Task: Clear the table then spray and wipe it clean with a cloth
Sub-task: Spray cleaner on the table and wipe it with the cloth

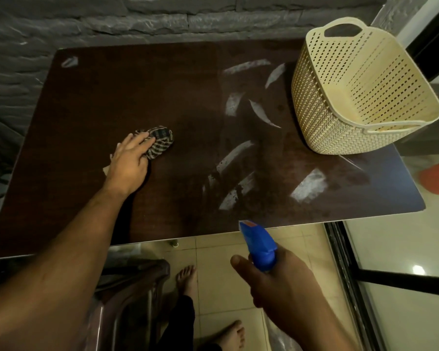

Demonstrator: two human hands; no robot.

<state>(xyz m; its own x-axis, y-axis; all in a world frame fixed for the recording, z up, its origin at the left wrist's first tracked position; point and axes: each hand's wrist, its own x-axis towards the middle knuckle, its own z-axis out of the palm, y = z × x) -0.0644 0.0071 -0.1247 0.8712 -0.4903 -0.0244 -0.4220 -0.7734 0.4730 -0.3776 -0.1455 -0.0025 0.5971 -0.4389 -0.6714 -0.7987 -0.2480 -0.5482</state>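
The dark brown table (91,102) fills the middle of the view, with several whitish streaks (238,153) across its right half. My left hand (129,160) rests on a bunched checked cloth (160,141) on the table's left-centre, fingers curled over it. My right hand (281,282) grips a blue spray bottle (257,247) just in front of the table's near edge, its nozzle pointing toward the table.
A cream perforated plastic basket (360,87) stands empty on the table's far right corner. A grey stone wall (112,19) runs behind the table. Below the near edge are a brown chair (137,282), my bare feet (186,277) and tiled floor. A glass door frame (345,269) is at right.
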